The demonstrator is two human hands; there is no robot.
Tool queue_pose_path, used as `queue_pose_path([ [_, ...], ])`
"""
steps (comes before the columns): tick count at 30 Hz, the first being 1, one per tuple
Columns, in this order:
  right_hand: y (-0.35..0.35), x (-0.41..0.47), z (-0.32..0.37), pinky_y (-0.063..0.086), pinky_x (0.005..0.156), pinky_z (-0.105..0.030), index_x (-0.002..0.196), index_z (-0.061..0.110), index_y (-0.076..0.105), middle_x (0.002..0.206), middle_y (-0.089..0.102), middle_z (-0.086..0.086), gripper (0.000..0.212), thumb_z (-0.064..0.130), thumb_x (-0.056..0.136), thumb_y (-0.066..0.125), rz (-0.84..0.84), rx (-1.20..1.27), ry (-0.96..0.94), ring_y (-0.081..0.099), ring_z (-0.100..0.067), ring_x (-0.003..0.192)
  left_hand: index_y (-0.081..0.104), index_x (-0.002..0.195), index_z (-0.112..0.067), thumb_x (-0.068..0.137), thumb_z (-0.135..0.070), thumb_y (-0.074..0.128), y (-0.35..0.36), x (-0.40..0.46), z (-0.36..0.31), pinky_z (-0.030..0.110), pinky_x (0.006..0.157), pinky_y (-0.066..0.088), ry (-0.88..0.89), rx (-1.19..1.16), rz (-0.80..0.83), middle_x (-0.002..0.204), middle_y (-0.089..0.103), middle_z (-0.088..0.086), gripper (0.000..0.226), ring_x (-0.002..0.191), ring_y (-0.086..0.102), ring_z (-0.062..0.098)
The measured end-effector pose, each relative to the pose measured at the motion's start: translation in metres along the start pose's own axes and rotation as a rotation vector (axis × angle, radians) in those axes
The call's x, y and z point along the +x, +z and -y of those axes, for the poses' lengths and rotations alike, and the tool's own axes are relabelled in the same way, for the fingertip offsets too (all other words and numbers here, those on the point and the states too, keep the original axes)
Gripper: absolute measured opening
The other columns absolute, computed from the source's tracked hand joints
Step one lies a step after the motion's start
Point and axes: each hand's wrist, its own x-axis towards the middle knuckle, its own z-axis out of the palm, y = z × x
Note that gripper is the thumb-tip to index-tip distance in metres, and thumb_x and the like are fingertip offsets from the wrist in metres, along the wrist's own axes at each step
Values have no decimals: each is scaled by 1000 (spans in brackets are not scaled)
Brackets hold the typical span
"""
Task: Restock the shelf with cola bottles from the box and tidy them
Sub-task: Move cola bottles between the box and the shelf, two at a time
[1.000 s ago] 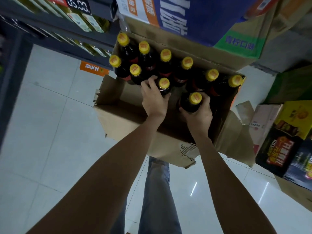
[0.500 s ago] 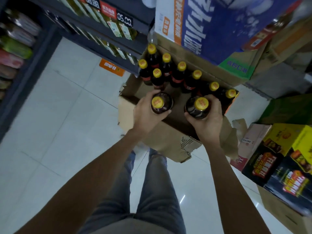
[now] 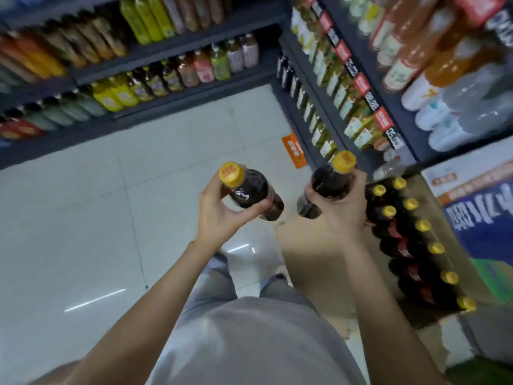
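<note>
My left-hand fingers [image 3: 266, 204] curl round the shoulder of a dark plastic cola bottle with a yellow screw cap [image 3: 251, 190], held at the centre of the frame with its cap tipped toward me. My right-hand fingers [image 3: 358, 176] wrap the upper body of a second dark cola bottle with a yellow cap [image 3: 329, 182], just right of centre. Left hand [image 3: 222, 215] and right hand [image 3: 340, 211] are near each other but apart, both clear of the open brown cardboard box [image 3: 313, 257] at lower right, where two rows of yellow-capped cola bottles [image 3: 410, 237] stand upright.

Step in hand, as I judge it: carrying a pair from box to shelf. The next move calls for finding the cola facing and setting each bottle down upright, label forward. I cannot tell which bay that is; the dark shelving with red price tags [image 3: 358, 87] at upper right is blurred, and dark bottles show at its far end.

The facing shelf of coloured drink bottles [image 3: 166, 76] fills the upper left across the pale tiled floor [image 3: 83, 218]. A blue printed carton [image 3: 480, 207] sits at the right edge, and the box beside my legs crowds any step to the right.
</note>
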Motion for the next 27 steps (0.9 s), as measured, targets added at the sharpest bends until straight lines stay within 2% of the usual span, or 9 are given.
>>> queue_pose_path([
  [3, 68, 14, 34, 42, 75, -4, 109, 19, 47, 107, 61, 2, 63, 10, 62, 87, 209, 5, -23, 59, -7, 95, 55, 106, -39, 59, -39, 81, -67, 11, 17, 13, 82, 48, -100, -94, -214, 98, 65, -22, 53, 93, 63, -4],
  [7, 170, 15, 76, 46, 72, -7, 111, 17, 51, 99, 62, 9, 62, 6, 61, 86, 384, 2, -81, 60, 0, 88, 56, 102, -42, 60, -42, 76, -160, 36, 51, 10, 79, 47, -138, -134, -407, 92, 67, -23, 47, 90, 62, -5],
  [11, 281, 8, 125, 46, 71, -8, 107, 17, 52, 93, 64, 9, 59, 1, 61, 86, 506, -16, -183, 60, 9, 78, 56, 106, -24, 56, -42, 80, -257, 69, 83, 11, 82, 47, -154, -111, -513, 99, 66, -6, 59, 91, 61, -4],
  [13, 336, 7, 153, 46, 70, -8, 105, 22, 52, 93, 64, 9, 59, 4, 60, 86, 554, -29, -223, 59, 10, 78, 53, 103, -26, 56, -37, 83, -307, 90, 97, 7, 80, 44, -142, -85, -545, 98, 65, -7, 57, 90, 60, -8],
  [15, 384, 9, 179, 47, 70, -10, 102, 30, 50, 95, 64, 8, 60, 9, 60, 88, 601, -28, -250, 61, 8, 80, 50, 97, -36, 53, -45, 80, -350, 110, 111, 8, 79, 45, -137, -44, -576, 94, 63, -14, 54, 89, 60, -7],
  [17, 429, 13, 204, 48, 70, -13, 98, 34, 48, 97, 64, 7, 60, 13, 59, 88, 633, -25, -268, 62, 1, 83, 48, 93, -37, 52, -49, 78, -392, 130, 126, 9, 78, 45, -139, -3, -605, 93, 62, -17, 53, 91, 59, -7],
  [22, 534, 39, 273, 44, 67, -5, 114, 18, 48, 101, 62, 7, 67, 9, 60, 87, 665, 59, -307, 59, 6, 87, 54, 102, -26, 57, -43, 83, -481, 194, 156, 9, 78, 44, -121, 129, -658, 99, 63, -19, 57, 95, 58, -5],
  [25, 596, 65, 312, 42, 68, 0, 115, 13, 49, 103, 60, 5, 66, 2, 61, 85, 676, 129, -330, 56, 5, 92, 53, 105, -30, 59, -45, 81, -530, 241, 170, 13, 81, 45, -93, 151, -732, 99, 62, -21, 56, 96, 58, -3],
  [27, 636, 84, 339, 42, 70, -1, 118, 12, 50, 105, 60, 5, 68, 6, 61, 86, 682, 149, -366, 55, 9, 91, 52, 105, -32, 61, -43, 82, -560, 275, 175, 14, 79, 45, -60, 150, -802, 96, 62, -21, 54, 92, 59, -2],
])
